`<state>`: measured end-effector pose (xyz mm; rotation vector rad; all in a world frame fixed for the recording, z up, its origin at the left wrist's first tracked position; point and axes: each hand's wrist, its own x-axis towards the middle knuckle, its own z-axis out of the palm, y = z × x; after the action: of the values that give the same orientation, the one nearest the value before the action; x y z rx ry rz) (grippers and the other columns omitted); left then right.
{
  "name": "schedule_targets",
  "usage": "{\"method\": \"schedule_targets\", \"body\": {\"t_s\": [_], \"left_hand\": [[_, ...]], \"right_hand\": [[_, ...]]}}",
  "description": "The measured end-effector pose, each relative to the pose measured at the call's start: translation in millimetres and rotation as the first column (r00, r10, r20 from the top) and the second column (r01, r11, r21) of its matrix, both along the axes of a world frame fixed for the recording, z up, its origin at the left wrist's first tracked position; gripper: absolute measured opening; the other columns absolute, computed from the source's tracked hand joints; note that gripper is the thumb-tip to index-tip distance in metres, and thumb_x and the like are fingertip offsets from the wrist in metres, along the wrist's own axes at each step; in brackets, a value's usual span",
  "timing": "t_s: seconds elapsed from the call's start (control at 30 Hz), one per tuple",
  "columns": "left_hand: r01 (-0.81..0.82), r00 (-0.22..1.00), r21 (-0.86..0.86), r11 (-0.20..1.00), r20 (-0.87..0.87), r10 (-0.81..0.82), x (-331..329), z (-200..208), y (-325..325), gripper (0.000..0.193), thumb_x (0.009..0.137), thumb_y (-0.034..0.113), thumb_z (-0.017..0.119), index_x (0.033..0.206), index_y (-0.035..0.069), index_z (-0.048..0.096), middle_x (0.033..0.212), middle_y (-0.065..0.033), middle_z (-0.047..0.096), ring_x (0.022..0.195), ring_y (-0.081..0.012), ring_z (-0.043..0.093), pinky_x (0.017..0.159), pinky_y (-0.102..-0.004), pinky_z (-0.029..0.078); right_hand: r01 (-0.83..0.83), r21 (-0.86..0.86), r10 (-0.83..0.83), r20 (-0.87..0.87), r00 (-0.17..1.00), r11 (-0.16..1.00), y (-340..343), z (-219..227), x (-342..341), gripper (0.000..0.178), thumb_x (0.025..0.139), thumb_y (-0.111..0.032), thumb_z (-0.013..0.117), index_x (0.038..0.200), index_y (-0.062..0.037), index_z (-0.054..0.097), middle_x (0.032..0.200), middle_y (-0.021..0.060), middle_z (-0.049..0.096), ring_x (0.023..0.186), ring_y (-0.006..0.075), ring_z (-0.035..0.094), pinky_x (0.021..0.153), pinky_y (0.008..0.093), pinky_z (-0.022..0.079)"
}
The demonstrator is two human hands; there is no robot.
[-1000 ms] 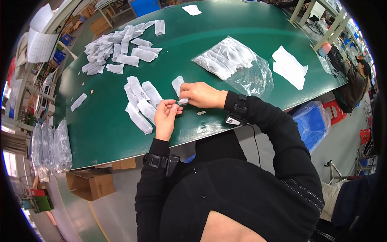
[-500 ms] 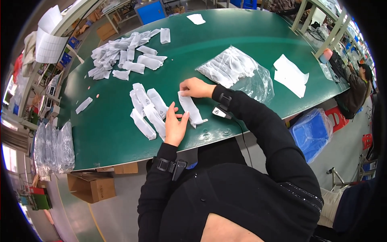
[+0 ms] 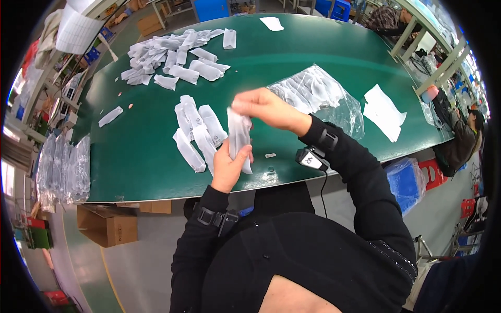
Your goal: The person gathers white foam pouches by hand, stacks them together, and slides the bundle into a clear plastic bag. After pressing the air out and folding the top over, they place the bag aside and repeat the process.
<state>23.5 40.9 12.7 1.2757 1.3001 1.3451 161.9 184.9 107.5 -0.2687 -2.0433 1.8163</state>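
A white, slightly see-through small bag (image 3: 238,130) is raised upright a little above the green table (image 3: 292,167). My left hand (image 3: 228,166) is closed round its lower part, thumb in front. At its top end my right hand (image 3: 269,108), somewhat blurred, has its fingers closed on the rim. Several similar white bags (image 3: 197,128) lie side by side just left of my left hand, some with small printed marks. To the right of the held bag, a tiny white tag (image 3: 270,155) rests on the table. What the held bag contains, if anything, cannot be seen.
A heap of white bags (image 3: 162,55) covers the far left. A clear plastic bag (image 3: 318,96) full of white pieces and white sheets (image 3: 385,115) lie to the right. Clear packs (image 3: 63,169) hang at the left edge. A blue crate (image 3: 406,185) stands beyond the table's right edge.
My left hand has taken hold of the bag, which has come up from the table and turned more upright. My right hand has stayed at its top end. The tiny tag now lies apart.
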Motion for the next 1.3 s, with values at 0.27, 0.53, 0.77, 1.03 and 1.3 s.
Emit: {"method": "schedule_targets", "body": {"t_s": [0.27, 0.53, 0.77, 1.03, 1.3], "left_hand": [[-0.152, 0.783, 0.056, 0.987, -0.602, 0.155, 18.8, -21.2, -35.5, 0.024, 0.084, 0.014, 0.067, 0.101, 0.0, 0.056, 0.086, -0.0181, 0.062, 0.077, -0.0371, 0.061, 0.071, -0.0415, 0.049], [0.116, 0.647, 0.306, 0.945, -0.745, 0.162, 4.5, -25.3, -48.2, 0.037, 0.064, -0.005, 0.069, 0.1, 0.002, 0.061, 0.101, -0.0167, 0.057, 0.097, -0.0346, 0.057, 0.076, -0.04, 0.048], [-0.007, 0.547, 0.514, 0.858, -0.716, 0.433, 11.8, -19.5, -47.7, 0.045, 0.057, -0.006, 0.071, 0.1, 0.005, 0.066, 0.12, -0.0165, 0.051, 0.118, -0.0388, 0.046, 0.098, -0.0491, 0.04], [0.218, 0.477, 0.403, 0.889, -0.839, 0.263, -4.7, -23.4, -40.2, 0.048, 0.06, 0.004, 0.075, 0.106, 0.006, 0.065, 0.116, -0.0153, 0.053, 0.117, -0.0348, 0.047, 0.106, -0.0484, 0.034], [0.09, 0.432, 0.345, 0.934, -0.859, 0.275, -0.1, -29.3, -51.0, 0.066, 0.064, 0.013, 0.079, 0.124, 0.001, 0.053, 0.101, -0.0118, 0.055, 0.095, -0.0311, 0.051, 0.089, -0.0453, 0.041]], "right_hand": [[0.214, 0.823, -0.066, -0.211, 0.975, 0.527, 53.7, -99.0, -101.2, 0.024, 0.082, 0.0, 0.057, 0.106, 0.0001, 0.062, 0.096, 0.0129, 0.062, 0.086, 0.0284, 0.062, 0.077, 0.0371, 0.051], [-0.006, 0.905, -0.216, 0.108, 0.97, 0.426, 47.0, -120.6, -61.9, 0.01, 0.079, -0.002, 0.055, 0.084, 0.0025, 0.063, 0.087, 0.0182, 0.06, 0.088, 0.0385, 0.061, 0.077, 0.0449, 0.05], [-0.2, 0.724, -0.183, 0.413, 0.892, 0.66, 12.7, -101.4, 14.0, 0.02, 0.084, -0.011, 0.052, 0.074, 0.0043, 0.06, 0.074, 0.0207, 0.061, 0.074, 0.0375, 0.062, 0.071, 0.0455, 0.049], [-0.451, 0.1, 0.211, 0.781, 0.588, 0.887, 22.8, -82.8, 21.4, 0.025, 0.084, -0.023, 0.057, 0.079, 0.0004, 0.065, 0.069, 0.0131, 0.063, 0.064, 0.028, 0.059, 0.065, 0.0388, 0.048], [-0.31, 0.775, 0.125, 0.291, 0.949, 0.55, 35.1, -70.8, -59.1, 0.017, 0.081, -0.015, 0.06, 0.091, -0.0034, 0.067, 0.095, 0.0123, 0.066, 0.083, 0.0317, 0.065, 0.072, 0.037, 0.052]]}}
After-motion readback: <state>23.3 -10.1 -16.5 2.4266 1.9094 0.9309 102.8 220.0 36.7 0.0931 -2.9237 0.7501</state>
